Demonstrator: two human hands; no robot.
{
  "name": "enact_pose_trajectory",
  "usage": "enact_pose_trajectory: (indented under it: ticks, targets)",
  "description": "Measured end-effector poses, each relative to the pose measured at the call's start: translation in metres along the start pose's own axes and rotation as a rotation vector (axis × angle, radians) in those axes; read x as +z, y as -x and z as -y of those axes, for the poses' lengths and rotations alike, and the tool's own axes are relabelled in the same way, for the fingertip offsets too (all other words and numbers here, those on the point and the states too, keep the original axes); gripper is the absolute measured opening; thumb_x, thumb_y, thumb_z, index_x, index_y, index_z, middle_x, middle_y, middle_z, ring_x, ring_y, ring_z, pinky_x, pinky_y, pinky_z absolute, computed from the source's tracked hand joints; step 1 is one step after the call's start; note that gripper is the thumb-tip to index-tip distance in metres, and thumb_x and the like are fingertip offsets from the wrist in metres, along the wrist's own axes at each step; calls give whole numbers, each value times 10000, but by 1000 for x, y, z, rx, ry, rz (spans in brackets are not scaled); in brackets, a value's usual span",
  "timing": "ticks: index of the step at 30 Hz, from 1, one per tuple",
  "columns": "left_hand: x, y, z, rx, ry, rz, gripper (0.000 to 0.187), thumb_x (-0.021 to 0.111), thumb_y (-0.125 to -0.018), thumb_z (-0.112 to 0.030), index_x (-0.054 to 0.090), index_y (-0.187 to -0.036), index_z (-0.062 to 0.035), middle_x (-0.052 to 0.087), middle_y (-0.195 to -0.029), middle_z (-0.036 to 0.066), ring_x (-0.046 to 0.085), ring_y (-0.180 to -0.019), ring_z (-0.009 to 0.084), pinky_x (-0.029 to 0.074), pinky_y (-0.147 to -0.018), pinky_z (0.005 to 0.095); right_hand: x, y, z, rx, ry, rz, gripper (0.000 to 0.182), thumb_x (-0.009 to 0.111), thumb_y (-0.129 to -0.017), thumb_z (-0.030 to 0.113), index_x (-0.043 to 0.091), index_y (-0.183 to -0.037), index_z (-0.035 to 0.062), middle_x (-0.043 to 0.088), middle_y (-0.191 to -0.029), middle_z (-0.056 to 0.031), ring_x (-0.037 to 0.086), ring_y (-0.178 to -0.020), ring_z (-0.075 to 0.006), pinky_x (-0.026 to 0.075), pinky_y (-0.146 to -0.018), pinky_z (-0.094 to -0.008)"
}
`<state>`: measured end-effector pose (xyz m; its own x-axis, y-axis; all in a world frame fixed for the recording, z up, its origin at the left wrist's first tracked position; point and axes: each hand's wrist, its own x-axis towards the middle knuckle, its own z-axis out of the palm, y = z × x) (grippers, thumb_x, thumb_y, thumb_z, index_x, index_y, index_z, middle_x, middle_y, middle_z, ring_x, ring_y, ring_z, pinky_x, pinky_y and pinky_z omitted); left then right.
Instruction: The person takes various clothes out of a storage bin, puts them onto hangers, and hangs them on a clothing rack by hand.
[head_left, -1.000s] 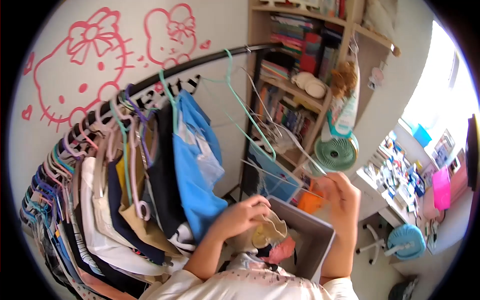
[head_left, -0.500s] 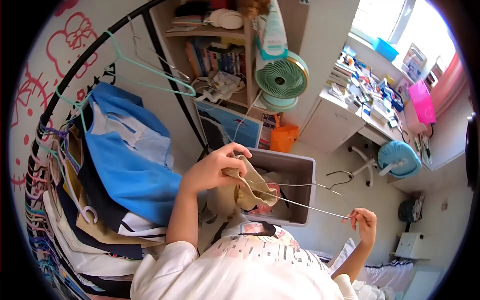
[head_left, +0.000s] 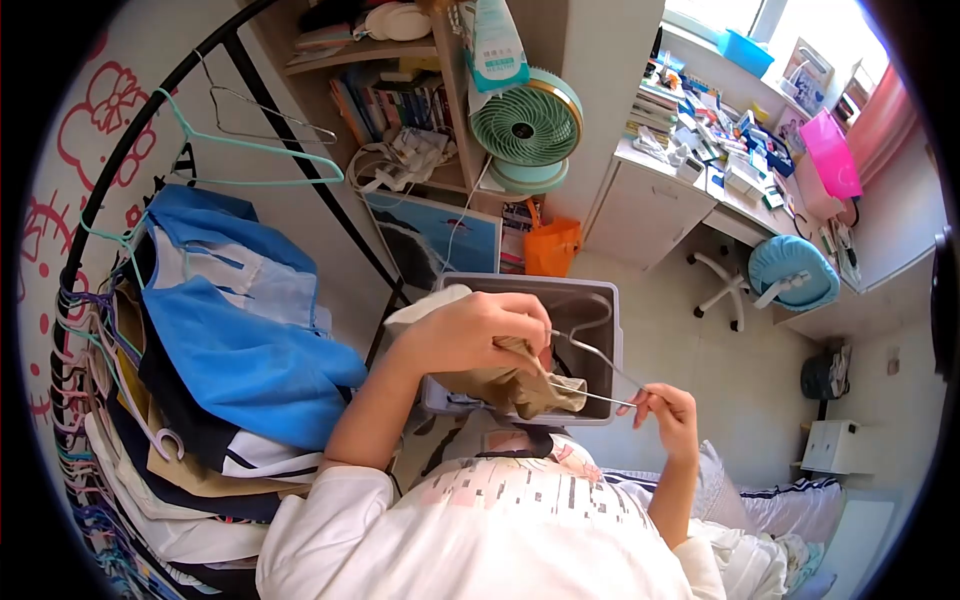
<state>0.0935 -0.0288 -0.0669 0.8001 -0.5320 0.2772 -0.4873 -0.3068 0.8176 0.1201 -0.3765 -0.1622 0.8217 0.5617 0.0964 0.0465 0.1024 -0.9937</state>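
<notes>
My left hand (head_left: 480, 335) is closed on a beige garment (head_left: 530, 388), held above a grey bin (head_left: 612, 350). A thin metal hanger (head_left: 608, 362) runs out of the garment to the right, its hook over the bin. My right hand (head_left: 663, 405) pinches the hanger near its right corner. Part of the hanger is hidden inside the cloth. Below my left hand, some items in the bin are mostly covered by the garment.
On the left, a black rack (head_left: 110, 190) carries a blue jacket (head_left: 240, 340), many clothes and a turquoise hanger (head_left: 250, 145). Ahead stand a bookshelf (head_left: 455, 110), a green fan (head_left: 527, 125) and an orange bag (head_left: 551, 247). A cluttered desk (head_left: 650, 205) and a blue chair (head_left: 793, 272) are at right.
My right hand has moved left, closer to my left hand, and more of the hanger is inside the garment. My left hand has shifted right with the cloth. The view has shifted slightly.
</notes>
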Motion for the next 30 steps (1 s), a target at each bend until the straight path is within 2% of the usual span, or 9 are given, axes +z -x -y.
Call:
enact_pose_trajectory:
  ticks: [4, 8, 11, 13, 15, 17, 20, 25, 30]
  targets:
    - [2, -6, -6, -4, -209, -185, 187, 742, -765, -85, 623, -908, -71, 620, -970, 43, 641, -800, 223, 509, -727, 318, 0, -1, -13, 17, -110, -66, 273, 523, -982, 203, 617, -929, -48, 608, -681, -129, 680, -686, -273, 542, -590, -308]
    - [1, -2, -8, -248, -62, -329, 225, 730, -773, -38, 688, -991, -72, 667, -935, 45, 628, -725, 158, 491, -647, 264, -7, 2, -14, 38, -145, -56, 301, 521, -983, 251, 624, -970, -32, 635, -732, -135, 681, -696, -283, 551, -627, -339]
    - [-2, 2, -1, 10, -172, -359, 255, 669, -791, 53, 711, -1028, -30, 672, -798, 71, 627, -695, 153, 477, -611, 244, 0, -4, -17, 19, -457, 66, 400, 476, -993, 359, 622, -1037, -11, 661, -947, -144, 662, -920, -304, 537, -780, -413]
    - [-4, 7, -4, -2, -157, -400, 257, 672, -786, 54, 715, -1025, -29, 672, -786, 70, 632, -696, 148, 479, -605, 240, 16, -23, -10, 59, -1131, 102, 485, 412, -996, 444, 611, -1125, 22, 604, -1181, -137, 540, -1164, -296, 442, -960, -465]
    - [-5, 12, -7, 3, -153, -446, 260, 677, -774, 62, 723, -1015, -22, 673, -769, 76, 644, -691, 145, 478, -582, 228, 31, -41, -35, 129, -934, 36, 491, 383, -998, 460, 604, -1184, 62, 544, -1285, -134, 441, -1262, -291, 350, -1046, -442]
    - [-4, 13, -14, 10, -168, -464, 260, 673, -773, 67, 723, -1013, -21, 674, -772, 79, 643, -681, 143, 476, -576, 223, 55, -59, -77, 147, -207, 212, 358, 474, -977, 298, 607, -1211, 62, 547, -1277, -158, 477, -1207, -316, 332, -1051, -360]
    - [-6, 22, -20, 2, -222, -505, 258, 668, -770, 78, 722, -1006, -12, 674, -772, 85, 642, -668, 140, 472, -567, 214, 98, -62, -93, -45, 469, 338, 448, 647, -775, 187, 606, -1221, 183, 535, -1282, -108, 400, -1250, -251, 237, -1082, -440]
    - [-12, 44, -26, -49, -260, -657, 234, 643, -779, 109, 714, -983, 19, 666, -775, 88, 634, -666, 128, 453, -552, 197, 103, -72, -83, -304, 841, 480, 360, 712, -778, 160, 618, -1125, 142, 592, -1189, -60, 495, -1137, -273, 295, -1019, -439]
    - [-11, 58, -19, -63, -194, -832, 205, 637, -795, 111, 702, -974, 36, 649, -780, 92, 619, -664, 120, 442, -556, 188, 119, -64, -73, -343, 499, 287, 304, 714, -772, 80, 624, -1062, 93, 606, -1113, -57, 521, -1093, -276, 378, -943, -393]
